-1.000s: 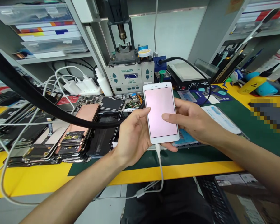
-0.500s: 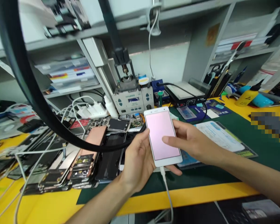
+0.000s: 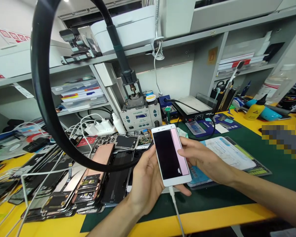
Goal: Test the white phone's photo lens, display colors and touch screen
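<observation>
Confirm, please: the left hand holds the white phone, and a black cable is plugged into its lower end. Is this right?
The cable is white, not black, as the head view shows. The left hand holds the white phone, and the cable enters its lower end.

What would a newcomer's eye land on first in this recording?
The white smartphone held centrally in the left hand, its screen mostly black with a pink strip down the right side and a white cable plugged into its bottom edge. Next, the thick black hose looping across the left half, then the piled phone parts at lower left.
</observation>
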A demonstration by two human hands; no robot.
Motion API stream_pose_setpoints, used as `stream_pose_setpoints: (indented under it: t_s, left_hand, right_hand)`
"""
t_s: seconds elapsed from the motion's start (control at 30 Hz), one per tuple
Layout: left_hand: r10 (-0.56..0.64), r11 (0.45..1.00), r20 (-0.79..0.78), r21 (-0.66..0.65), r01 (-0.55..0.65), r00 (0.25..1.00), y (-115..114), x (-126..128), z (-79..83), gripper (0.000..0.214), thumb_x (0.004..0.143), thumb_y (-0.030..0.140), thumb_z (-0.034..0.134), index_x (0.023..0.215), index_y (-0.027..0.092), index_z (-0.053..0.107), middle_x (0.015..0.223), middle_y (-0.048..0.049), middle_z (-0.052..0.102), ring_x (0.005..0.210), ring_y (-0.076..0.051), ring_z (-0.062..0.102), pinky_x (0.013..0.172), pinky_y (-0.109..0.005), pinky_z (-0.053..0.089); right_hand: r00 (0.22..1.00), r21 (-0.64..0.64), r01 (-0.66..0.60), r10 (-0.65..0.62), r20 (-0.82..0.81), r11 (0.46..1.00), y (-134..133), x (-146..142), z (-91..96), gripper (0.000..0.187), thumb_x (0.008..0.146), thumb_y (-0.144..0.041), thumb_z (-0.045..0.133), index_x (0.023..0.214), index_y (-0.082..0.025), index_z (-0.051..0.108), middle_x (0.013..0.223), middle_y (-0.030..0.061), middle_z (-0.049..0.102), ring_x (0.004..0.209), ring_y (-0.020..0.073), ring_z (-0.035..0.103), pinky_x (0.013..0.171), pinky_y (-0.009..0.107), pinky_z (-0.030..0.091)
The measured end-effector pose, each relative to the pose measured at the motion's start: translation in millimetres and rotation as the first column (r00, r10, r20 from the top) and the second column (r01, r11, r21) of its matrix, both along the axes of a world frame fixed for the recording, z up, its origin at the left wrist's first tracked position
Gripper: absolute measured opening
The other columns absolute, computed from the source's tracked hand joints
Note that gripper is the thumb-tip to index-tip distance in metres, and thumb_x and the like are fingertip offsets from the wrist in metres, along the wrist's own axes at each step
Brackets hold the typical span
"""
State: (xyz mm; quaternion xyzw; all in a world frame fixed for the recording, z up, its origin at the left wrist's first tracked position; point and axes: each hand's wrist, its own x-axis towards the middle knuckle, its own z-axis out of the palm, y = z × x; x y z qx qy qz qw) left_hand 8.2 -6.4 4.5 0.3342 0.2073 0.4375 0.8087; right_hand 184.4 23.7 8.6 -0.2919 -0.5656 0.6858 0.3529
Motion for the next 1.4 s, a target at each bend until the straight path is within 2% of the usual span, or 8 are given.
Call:
stream_pose_setpoints:
  t_s: [0.13,0.27,0.43,0.6,0.73,0.97,1.13,1.4]
  left_hand:
    - [-0.001,1.000,-0.011,0.015,0.002,1.000,2.0,0.5,-1.1,0.058,0.099,0.047,0.023,0.129,0.013,0.060,0.105,-0.0167,0.062,0.094,-0.030,0.061,0.057,-0.037,0.058]
    - [-0.010,1.000,-0.016,-0.002,0.009,1.000,1.6,-0.5,-3.2,0.057,0.098,0.048,0.025,0.132,0.016,0.057,0.112,-0.0171,0.062,0.095,-0.031,0.062,0.059,-0.037,0.057]
    - [-0.005,1.000,-0.012,-0.007,0.004,1.000,0.2,-1.5,-1.6,0.058,0.098,0.049,0.025,0.133,0.015,0.056,0.110,-0.0172,0.064,0.095,-0.030,0.062,0.063,-0.038,0.058]
    - [0.001,1.000,-0.007,-0.011,-0.001,1.000,1.5,-0.6,-0.5,0.056,0.098,0.046,0.026,0.140,0.016,0.050,0.121,-0.0185,0.062,0.098,-0.031,0.062,0.065,-0.039,0.058]
    - [0.007,0.999,0.004,-0.031,-0.006,1.000,2.7,-1.1,-1.5,0.056,0.098,0.046,0.028,0.140,0.016,0.050,0.117,-0.0176,0.064,0.099,-0.031,0.062,0.072,-0.041,0.058]
    - [0.012,0.999,0.001,-0.041,-0.012,1.000,1.9,-1.5,-1.3,0.058,0.098,0.047,0.025,0.140,0.016,0.050,0.108,-0.0167,0.064,0.091,-0.029,0.060,0.061,-0.044,0.059]
    - [0.011,0.999,-0.002,-0.040,-0.011,1.000,3.5,-0.5,-2.7,0.057,0.098,0.045,0.026,0.138,0.014,0.052,0.113,-0.0178,0.064,0.095,-0.030,0.062,0.067,-0.042,0.058]
    - [0.001,0.999,0.004,-0.051,0.000,1.000,3.9,-2.1,-6.7,0.060,0.098,0.050,0.029,0.139,0.012,0.050,0.109,-0.0174,0.068,0.096,-0.030,0.065,0.076,-0.044,0.056]
  right_hand:
    - [0.999,0.013,0.020,-0.020,0.039,1.000,0.0,-3.4,1.0,0.032,0.092,-0.034,0.057,0.121,-0.020,0.055,0.075,0.0001,0.060,0.060,0.0144,0.058,0.052,0.025,0.042]
    - [0.998,0.076,0.017,-0.021,0.061,0.997,-0.3,-2.3,-0.2,0.027,0.091,-0.028,0.059,0.117,-0.019,0.056,0.081,0.0017,0.062,0.067,0.0155,0.061,0.058,0.026,0.045]
    - [0.998,0.024,-0.037,0.038,-0.050,0.999,0.3,3.5,-3.1,0.035,0.093,-0.027,0.046,0.126,-0.020,0.054,0.090,0.0051,0.063,0.069,0.0169,0.059,0.058,0.028,0.044]
    - [1.000,0.012,-0.013,0.013,-0.009,1.000,0.3,4.4,-4.2,0.042,0.092,-0.031,0.052,0.132,-0.020,0.051,0.095,0.0066,0.065,0.071,0.0179,0.060,0.056,0.027,0.042]
    - [1.000,0.008,0.008,-0.008,0.015,1.000,1.1,2.4,-5.3,0.049,0.090,-0.029,0.056,0.137,-0.020,0.048,0.092,0.0062,0.066,0.071,0.0184,0.060,0.057,0.027,0.043]
    - [1.000,-0.002,0.002,-0.002,-0.018,1.000,0.9,2.7,-4.8,0.045,0.090,-0.028,0.053,0.135,-0.020,0.050,0.092,0.0063,0.067,0.073,0.0190,0.061,0.060,0.028,0.045]
    - [0.999,0.033,0.005,-0.006,0.046,0.999,2.3,1.2,-3.9,0.048,0.091,-0.031,0.056,0.137,-0.021,0.047,0.093,0.0066,0.069,0.072,0.0192,0.064,0.057,0.027,0.046]
    - [0.986,0.095,0.035,-0.050,0.160,0.995,-2.5,-3.0,4.7,0.038,0.088,-0.032,0.064,0.120,-0.017,0.052,0.095,0.0072,0.068,0.077,0.0199,0.065,0.065,0.031,0.050]
